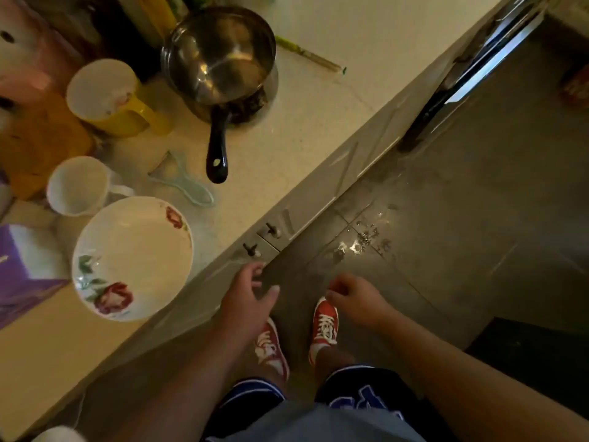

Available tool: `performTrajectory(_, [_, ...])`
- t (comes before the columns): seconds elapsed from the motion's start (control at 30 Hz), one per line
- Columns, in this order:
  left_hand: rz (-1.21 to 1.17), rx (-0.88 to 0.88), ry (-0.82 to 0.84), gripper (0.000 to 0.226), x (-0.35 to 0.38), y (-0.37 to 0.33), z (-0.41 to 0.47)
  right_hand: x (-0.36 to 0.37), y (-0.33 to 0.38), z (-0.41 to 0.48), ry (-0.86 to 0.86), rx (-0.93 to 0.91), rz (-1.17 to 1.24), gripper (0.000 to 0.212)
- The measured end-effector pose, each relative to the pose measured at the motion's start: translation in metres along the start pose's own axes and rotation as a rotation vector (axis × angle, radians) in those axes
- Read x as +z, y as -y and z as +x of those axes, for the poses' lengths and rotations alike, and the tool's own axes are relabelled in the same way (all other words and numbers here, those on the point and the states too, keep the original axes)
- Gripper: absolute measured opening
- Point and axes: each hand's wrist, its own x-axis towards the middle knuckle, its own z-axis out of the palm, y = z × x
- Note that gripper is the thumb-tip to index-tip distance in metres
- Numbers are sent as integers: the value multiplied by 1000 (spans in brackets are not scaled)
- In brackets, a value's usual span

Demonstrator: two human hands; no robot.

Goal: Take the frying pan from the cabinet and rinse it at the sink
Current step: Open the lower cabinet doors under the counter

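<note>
Below the pale countertop (287, 148) run the cabinet doors (347, 167), shut, with two small dark knobs (272, 230) side by side. My left hand (247, 298) hangs just under the nearer knob, fingers spread, holding nothing. To its right, my right hand (355, 298) hovers over the floor with fingers loosely curled and empty. No frying pan shows outside the cabinet. A steel saucepan (220, 59) with a black handle stands on the counter. No sink is in view.
On the counter sit a flowered white bowl (132, 258), a white mug (79, 186), a yellow jug (105, 94), a pale green scoop (183, 183) and chopsticks (309, 54). Red shoes (325, 323) stand on a dark tiled floor (462, 234) with wet spots.
</note>
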Motion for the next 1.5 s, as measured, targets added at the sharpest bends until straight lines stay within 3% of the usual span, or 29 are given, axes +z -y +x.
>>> performTrajectory(0.3, [-31, -25, 87, 59, 0, 0, 55, 18, 77, 85, -40, -176, 188, 57])
performTrajectory(0.43, [106, 61, 127, 64, -6, 11, 61, 34, 84, 100, -43, -202, 179, 63])
performTrajectory(0.67, [113, 157, 202, 68, -16, 18, 61, 58, 85, 101, -129, -190, 177, 69])
performTrajectory(0.9, [40, 140, 230, 86, -16, 3, 48, 75, 56, 76, -344, -127, 247, 58])
performTrajectory(1.0, [64, 212, 286, 90, -7, -8, 40, 76, 34, 65, -435, -88, 205, 56])
performTrajectory(1.33, [311, 519, 491, 85, 44, -38, 9, 58, -24, 38, -656, 31, 198, 53])
performTrajectory(1.5, [419, 668, 456, 66, 72, -63, 4, 40, -56, 33, -768, 69, 136, 47])
